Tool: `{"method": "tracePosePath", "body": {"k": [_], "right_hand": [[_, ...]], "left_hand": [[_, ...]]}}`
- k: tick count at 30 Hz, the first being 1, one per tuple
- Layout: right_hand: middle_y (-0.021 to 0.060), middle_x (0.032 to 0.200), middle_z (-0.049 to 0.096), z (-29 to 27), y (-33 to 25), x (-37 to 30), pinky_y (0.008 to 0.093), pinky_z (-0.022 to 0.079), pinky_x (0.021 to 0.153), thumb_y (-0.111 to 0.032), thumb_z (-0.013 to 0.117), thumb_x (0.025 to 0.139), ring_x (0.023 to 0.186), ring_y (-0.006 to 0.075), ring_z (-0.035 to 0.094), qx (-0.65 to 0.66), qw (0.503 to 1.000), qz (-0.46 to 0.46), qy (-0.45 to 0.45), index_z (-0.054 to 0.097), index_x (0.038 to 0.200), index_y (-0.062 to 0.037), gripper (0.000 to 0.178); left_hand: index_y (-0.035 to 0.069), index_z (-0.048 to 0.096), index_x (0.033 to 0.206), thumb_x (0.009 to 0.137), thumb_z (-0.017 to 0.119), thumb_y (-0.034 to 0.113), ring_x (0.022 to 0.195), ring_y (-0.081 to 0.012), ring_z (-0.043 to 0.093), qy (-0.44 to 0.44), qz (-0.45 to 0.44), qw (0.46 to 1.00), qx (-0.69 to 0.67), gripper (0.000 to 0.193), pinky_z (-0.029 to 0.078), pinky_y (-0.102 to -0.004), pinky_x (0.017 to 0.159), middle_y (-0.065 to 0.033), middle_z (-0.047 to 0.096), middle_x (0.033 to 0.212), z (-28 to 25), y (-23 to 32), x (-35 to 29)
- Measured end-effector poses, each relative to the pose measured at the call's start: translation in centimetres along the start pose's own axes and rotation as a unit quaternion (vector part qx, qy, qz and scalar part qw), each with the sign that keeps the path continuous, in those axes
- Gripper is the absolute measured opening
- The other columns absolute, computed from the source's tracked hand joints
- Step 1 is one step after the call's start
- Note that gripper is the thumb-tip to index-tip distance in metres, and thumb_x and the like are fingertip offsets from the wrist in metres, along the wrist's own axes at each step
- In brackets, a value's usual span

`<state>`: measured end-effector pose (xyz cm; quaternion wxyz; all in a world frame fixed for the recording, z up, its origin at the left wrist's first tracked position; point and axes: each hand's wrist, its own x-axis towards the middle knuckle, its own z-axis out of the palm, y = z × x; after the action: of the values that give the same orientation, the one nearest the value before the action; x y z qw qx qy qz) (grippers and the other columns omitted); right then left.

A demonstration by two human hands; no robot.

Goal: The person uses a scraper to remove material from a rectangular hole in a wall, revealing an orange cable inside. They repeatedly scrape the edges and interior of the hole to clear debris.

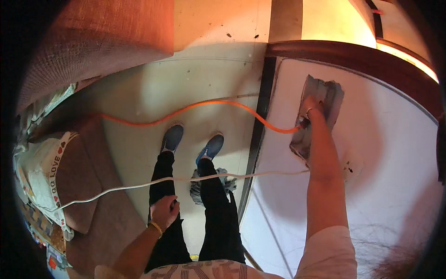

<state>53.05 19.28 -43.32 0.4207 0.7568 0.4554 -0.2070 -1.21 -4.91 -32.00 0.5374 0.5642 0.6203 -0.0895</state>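
Note:
My right arm reaches out to a white upright panel (288, 195). There, my right hand (311, 105) rests, fingers curled, against a grey, ragged-edged rectangular patch (301, 144); what the fingers hold, if anything, is hidden. An orange cord (186, 111) runs in from the left and ends at this patch, just below the hand. Over my left thigh, my left hand (165, 212) is closed, with a small dark thing showing at its thumb that I cannot make out. Between the two hands passes a white cable (139, 185), which ends behind or beside my right forearm.
A crumpled grey rag (197, 190) lies on the pale floor (153, 88) by my right leg. To the left are a brown seat (107, 200) and a white printed cloth (44, 162). A reddish-brown piece of furniture (111, 42) stands far left. Dark wooden trim (353, 52) edges the panel.

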Motion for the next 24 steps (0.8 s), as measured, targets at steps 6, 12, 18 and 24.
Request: {"method": "tracePosePath", "body": {"k": [6,12,18,24], "right_hand": [[0.0156,0.109,0.061,-2.3,0.7,-1.2,0.0402,0.048,0.084,-0.024,0.056,0.079,0.1,0.0307,0.059,0.02,0.996,0.001,0.082,0.066,0.095,-0.0064,0.026],[0.0178,0.102,0.063,-6.2,1.2,-4.0,0.0417,0.049,0.082,-0.022,0.049,0.084,0.095,0.034,0.061,-0.029,0.987,-0.043,0.155,0.065,0.096,-0.0023,0.028],[0.0145,0.095,0.066,-4.6,-0.3,-5.2,0.0453,0.05,0.078,-0.018,0.046,0.086,0.089,0.0342,0.063,-0.001,0.985,-0.048,0.169,0.065,0.096,-0.0065,0.024],[0.0106,0.089,0.067,-1.5,-0.3,-3.5,0.0444,0.048,0.077,-0.014,0.051,0.081,0.09,0.0292,0.062,-0.208,0.961,-0.093,0.155,0.068,0.085,-0.0095,0.019]], "left_hand": [[0.009,0.063,0.093,0.075,0.065,0.016,0.064,-0.0213,0.06,0.011,0.015,1.0,-0.023,0.019,0.048,-0.033,0.059,-0.0051,0.059,0.072,-0.1,-0.2,0.2],[0.008,0.062,0.093,0.075,0.065,0.017,0.064,-0.0208,0.059,-0.008,-0.017,1.0,-0.021,0.02,0.048,-0.0321,0.06,-0.0054,0.059,0.071,-0.4,0.5,0.4],[0.008,0.062,0.093,0.075,0.066,0.016,0.063,-0.0206,0.058,0.016,0.021,0.999,-0.033,0.021,0.047,-0.032,0.058,-0.0058,0.058,0.07,-0.5,-0.1,0.4],[0.008,0.061,0.092,0.074,0.067,0.014,0.06,-0.0205,0.057,0.022,0.029,0.999,-0.031,0.021,0.047,-0.0315,0.055,-0.0059,0.057,0.069,-0.1,-0.4,0.1]]}}
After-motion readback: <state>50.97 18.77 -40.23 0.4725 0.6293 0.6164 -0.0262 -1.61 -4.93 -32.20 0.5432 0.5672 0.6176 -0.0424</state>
